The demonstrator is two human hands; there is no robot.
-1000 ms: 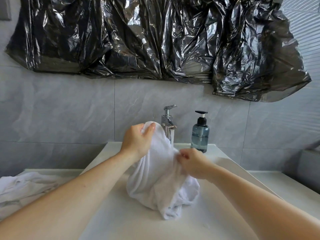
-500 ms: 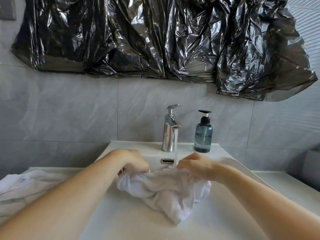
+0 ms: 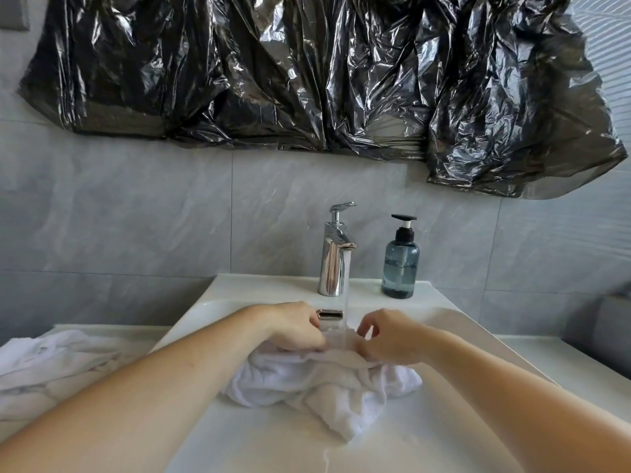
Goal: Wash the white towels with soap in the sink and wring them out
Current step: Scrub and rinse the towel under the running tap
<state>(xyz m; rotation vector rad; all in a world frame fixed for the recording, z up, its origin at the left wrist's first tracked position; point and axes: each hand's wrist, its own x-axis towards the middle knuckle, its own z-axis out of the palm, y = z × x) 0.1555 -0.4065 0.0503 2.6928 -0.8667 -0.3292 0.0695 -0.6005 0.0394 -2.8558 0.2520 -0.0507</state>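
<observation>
Both hands, left hand point(image 3: 293, 324) and right hand point(image 3: 386, 337), are curled gripping a white towel point(image 3: 324, 387) in the white sink point(image 3: 239, 438); grey tiled wall point(image 3: 136, 216) beyond them.

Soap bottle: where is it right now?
Head view: the soap bottle stands on the sink ledge, right of the tap, against the wall.

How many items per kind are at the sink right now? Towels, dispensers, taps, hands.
White towels: 2, one in the sink under the running water, one on the counter to the left
Soap dispenser: 1
Tap: 1
Hands: 2, left hand and right hand, both on the sink towel
Total: 6
</observation>
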